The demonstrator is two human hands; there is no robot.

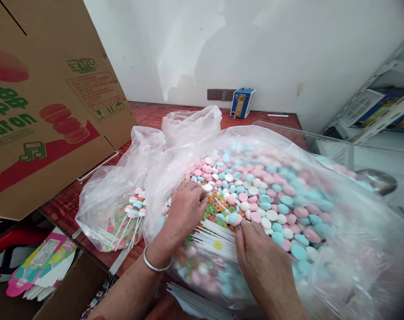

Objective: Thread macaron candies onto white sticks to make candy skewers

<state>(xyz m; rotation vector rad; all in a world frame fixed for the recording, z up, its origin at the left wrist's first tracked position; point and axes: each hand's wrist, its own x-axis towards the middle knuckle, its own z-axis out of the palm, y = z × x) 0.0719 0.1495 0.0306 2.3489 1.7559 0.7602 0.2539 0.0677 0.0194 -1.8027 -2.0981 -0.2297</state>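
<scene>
A large clear plastic bag (188,146) lies spread open, full of round pink, blue and white candies (271,215). My left hand (186,206) reaches in at its left side, fingers curled down among the candies; what they hold, if anything, is hidden. My right hand (265,258) is closed, its fingertips pinched at a pink-and-blue candy (235,218). Between the hands lie small green and orange candy rings (217,206) and a bundle of white sticks (211,240), with one yellow ring (218,245) on top.
A smaller clear bag (102,209) to the left holds skewered candies (135,203) on sticks. A big cardboard box (55,111) stands at the left. At the back of the wooden table (145,113) sits a blue-and-white device (242,103). A metal bowl (377,180) is at the right.
</scene>
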